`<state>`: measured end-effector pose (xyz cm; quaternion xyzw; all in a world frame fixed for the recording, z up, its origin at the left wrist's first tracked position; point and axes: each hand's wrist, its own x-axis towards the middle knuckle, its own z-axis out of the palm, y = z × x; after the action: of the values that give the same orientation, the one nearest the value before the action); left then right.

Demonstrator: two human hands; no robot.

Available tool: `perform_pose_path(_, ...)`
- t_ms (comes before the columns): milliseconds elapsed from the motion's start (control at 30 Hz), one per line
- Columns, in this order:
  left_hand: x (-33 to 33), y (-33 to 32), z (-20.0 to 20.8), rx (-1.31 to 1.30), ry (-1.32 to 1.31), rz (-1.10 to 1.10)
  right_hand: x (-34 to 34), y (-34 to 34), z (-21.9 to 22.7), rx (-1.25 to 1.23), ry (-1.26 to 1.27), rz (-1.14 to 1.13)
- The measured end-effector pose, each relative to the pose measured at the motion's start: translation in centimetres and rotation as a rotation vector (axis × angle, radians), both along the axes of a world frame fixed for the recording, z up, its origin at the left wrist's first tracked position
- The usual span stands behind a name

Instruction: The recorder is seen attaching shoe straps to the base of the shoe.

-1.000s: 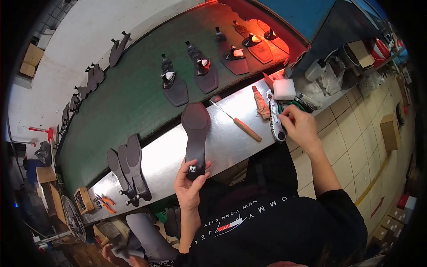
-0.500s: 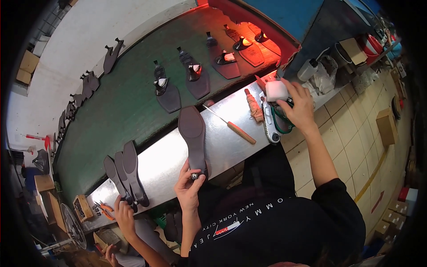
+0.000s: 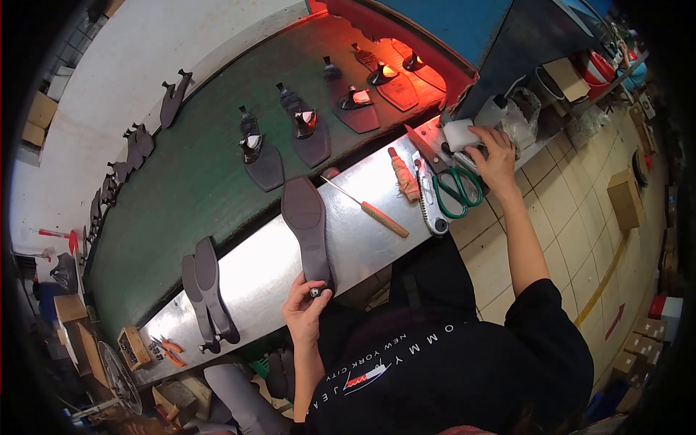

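Observation:
My left hand (image 3: 306, 308) is closed round the heel end of a dark brown shoe sole (image 3: 302, 206), its broad toe end reaching over the metal bench. At the bench's right end my right hand (image 3: 496, 161) has thumb and fingers on a white block (image 3: 458, 135). Scissors with green handles (image 3: 458, 192) lie just beside that hand. Left of them are a utility knife (image 3: 431, 199) and a tool with a wrapped, orange-stained grip (image 3: 404, 176). A thin wooden-handled tool (image 3: 384, 219) rests between my hands.
Thonged sandals (image 3: 259, 156) stand on the green conveyor belt (image 3: 196, 174), some under a red-lit hood. Two soles (image 3: 208, 279) lie on the bench at left, near orange pliers (image 3: 170, 350) and a wooden box (image 3: 134, 348). Another person's grey-clad leg (image 3: 235, 395) shows at lower left.
My right hand has shifted the white block slightly up and right, uncovering the scissors. The other person's hands have left view, and one of three soles at left is gone.

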<state>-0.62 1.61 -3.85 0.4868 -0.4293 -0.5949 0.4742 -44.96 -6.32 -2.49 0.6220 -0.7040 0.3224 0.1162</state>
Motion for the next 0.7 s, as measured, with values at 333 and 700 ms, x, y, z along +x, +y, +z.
perform_pose_path(333, -0.2, 0.1, 0.7, -0.064, 0.099, 0.079, 6.9, 5.5, 1.9, 0.466, -0.036, -0.063)
perform_pose_path(700, -1.4, -1.0, 4.2, -0.231, -0.077, 0.14, 5.0, 4.3, 3.5, 0.731, -1.244, 0.386)
